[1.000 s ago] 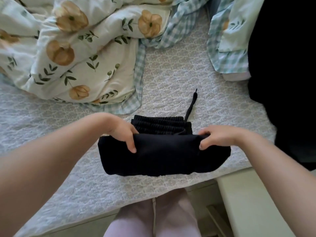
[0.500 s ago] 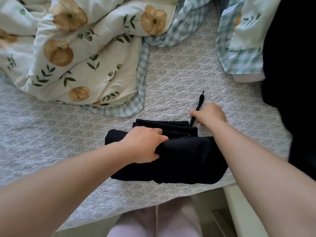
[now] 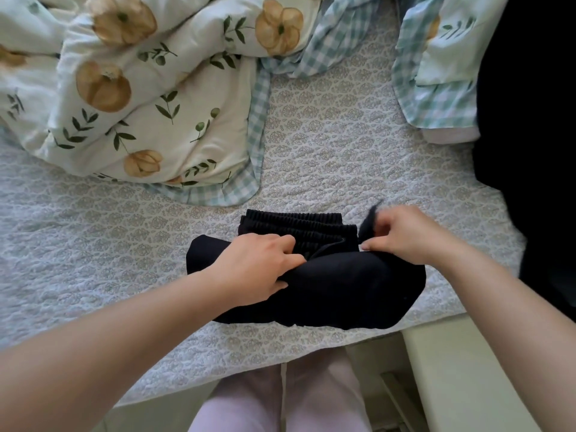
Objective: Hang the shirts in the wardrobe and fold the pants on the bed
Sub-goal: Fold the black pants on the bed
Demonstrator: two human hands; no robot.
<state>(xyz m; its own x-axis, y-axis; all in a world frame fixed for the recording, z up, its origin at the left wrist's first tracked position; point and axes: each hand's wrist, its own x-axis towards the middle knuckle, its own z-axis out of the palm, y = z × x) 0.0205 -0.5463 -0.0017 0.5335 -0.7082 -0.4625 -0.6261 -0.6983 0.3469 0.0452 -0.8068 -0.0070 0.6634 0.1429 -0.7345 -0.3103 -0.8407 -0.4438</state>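
Pants (image 3: 327,288): black, folded into a compact bundle. They lie on the quilted bedspread (image 3: 343,145) near the bed's front edge, directly in front of the person. Ribbed elastic waistband (image 3: 299,224) sticks out on the bundle's far side.

Left hand (image 3: 258,269) grips the pants left of centre. Its fingers curl over the top fold next to the waistband, thumb on the near side.

Right hand (image 3: 405,235) is at the bundle's far right corner, fingers pinching the black drawstring (image 3: 369,221). The drawstring end is blurred and points up and away from the hand.

Floral duvet (image 3: 140,98) is bunched up at far left. Its gingham edge is near the waistband, not touching. Second floral and gingham piece (image 3: 436,88) at far right, can't tell what it is. Dark mass (image 3: 530,120) along the right edge, unidentifiable. Pale pink trouser legs (image 3: 280,400) at bottom. Pale ledge (image 3: 467,385) at lower right, beside the bed.
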